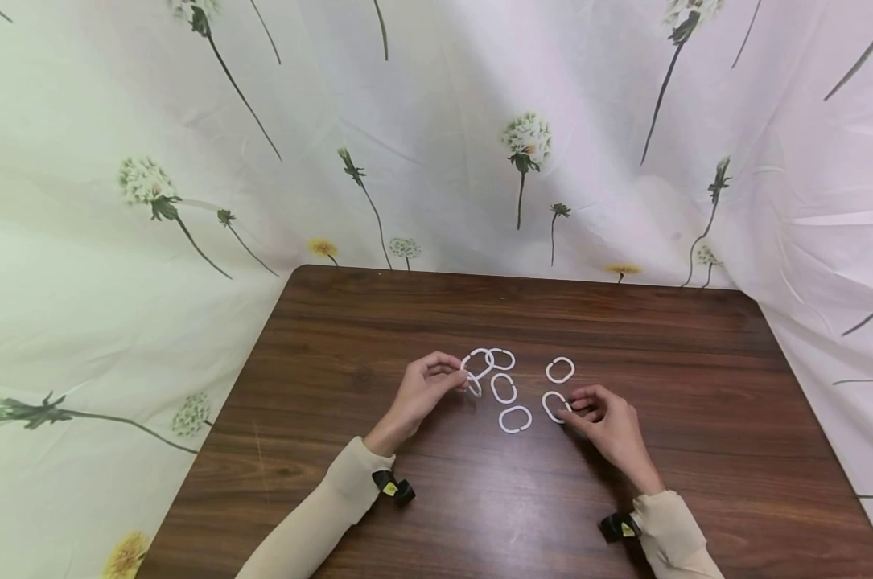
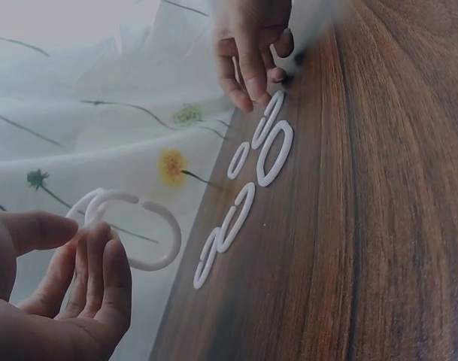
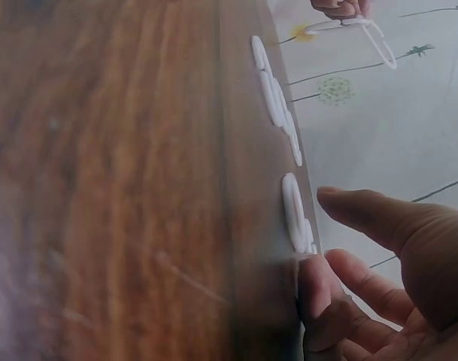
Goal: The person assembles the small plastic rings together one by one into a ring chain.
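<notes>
Between the thumb and fingers of my left hand (image 1: 423, 392), two white oval shower curtain rings hang together, one (image 2: 176, 235) facing the left wrist camera and the other (image 2: 80, 204) partly behind it. Both are lifted off the table. My right hand (image 1: 613, 426) is low over the wood beside a loose ring (image 1: 545, 402). In the right wrist view its thumb stands apart from the fingers (image 3: 313, 289), which reach the near end of the loose rings; whether they touch one cannot be told.
Several more white rings, such as the nearest one (image 1: 501, 418) and the far right one (image 1: 548, 371), lie flat between the hands on the brown wooden table (image 1: 320, 386). Behind the table hangs a white cloth (image 1: 443, 161) printed with dandelions. Each wrist wears a black strap (image 1: 393, 487).
</notes>
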`<state>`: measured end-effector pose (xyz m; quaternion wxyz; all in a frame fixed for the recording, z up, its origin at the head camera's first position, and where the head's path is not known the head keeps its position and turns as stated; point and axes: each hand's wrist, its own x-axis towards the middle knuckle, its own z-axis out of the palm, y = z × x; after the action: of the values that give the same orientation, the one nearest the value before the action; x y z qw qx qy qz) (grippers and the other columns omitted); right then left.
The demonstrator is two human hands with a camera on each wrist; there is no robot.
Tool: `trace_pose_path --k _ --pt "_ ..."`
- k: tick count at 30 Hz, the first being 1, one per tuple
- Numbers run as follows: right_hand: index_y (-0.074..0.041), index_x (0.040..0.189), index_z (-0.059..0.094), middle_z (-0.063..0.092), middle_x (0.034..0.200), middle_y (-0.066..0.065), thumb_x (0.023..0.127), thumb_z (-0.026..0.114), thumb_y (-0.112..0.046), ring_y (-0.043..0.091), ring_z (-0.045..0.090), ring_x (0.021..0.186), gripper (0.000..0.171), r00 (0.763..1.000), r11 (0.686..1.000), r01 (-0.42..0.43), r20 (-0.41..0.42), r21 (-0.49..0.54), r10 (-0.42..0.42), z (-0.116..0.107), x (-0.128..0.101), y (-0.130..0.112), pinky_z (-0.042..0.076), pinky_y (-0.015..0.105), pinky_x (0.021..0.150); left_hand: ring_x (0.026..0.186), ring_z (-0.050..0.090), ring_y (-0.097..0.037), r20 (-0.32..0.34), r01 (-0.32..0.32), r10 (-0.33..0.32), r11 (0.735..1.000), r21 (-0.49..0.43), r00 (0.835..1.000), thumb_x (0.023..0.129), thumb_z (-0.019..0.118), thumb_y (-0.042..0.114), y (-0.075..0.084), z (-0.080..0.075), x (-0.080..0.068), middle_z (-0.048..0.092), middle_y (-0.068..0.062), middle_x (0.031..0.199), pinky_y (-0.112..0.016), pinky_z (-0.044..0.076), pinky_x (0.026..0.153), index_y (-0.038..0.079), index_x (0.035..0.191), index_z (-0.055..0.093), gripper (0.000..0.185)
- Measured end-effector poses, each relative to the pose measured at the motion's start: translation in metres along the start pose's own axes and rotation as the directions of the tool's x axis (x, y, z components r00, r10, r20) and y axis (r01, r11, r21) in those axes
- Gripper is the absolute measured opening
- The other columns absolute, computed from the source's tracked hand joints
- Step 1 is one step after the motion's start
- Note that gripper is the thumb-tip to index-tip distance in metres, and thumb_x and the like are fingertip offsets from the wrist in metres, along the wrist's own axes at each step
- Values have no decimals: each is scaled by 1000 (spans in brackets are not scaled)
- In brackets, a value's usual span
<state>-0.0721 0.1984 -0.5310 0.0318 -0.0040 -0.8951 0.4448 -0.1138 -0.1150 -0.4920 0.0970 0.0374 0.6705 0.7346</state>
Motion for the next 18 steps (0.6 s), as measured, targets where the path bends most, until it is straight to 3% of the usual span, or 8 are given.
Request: trace_pose_path --k 10,12,18 --pt "-13 98 71 67 77 2 71 88 -33 2 57 62 38 1000 997 -7 -19 -71 6 4 0 0 49 16 58 86 70 -34 4 20 -20 998 -59 1000 88 68 -2 -8 0 -2 59 -41 101 -67 48 94 -16 107 58 26" --pt "-13 96 71 66 76 1 70 89 -34 1 56 61 38 1000 995 -7 -19 -95 6 6 0 -1 47 16 57 85 70 -33 0 20 -20 998 -61 1000 88 68 -2 -8 -1 -2 61 -38 100 -67 48 94 -15 107 58 25" --pt "-13 91 71 65 74 -1 68 90 -36 2 54 63 37 1000 990 -13 -25 -143 9 8 0 -3 43 16 59 83 70 -28 -7 30 -31 998 -47 1000 87 70 1 -8 -2 -4 68 -9 86 -63 52 93 -17 109 57 31"
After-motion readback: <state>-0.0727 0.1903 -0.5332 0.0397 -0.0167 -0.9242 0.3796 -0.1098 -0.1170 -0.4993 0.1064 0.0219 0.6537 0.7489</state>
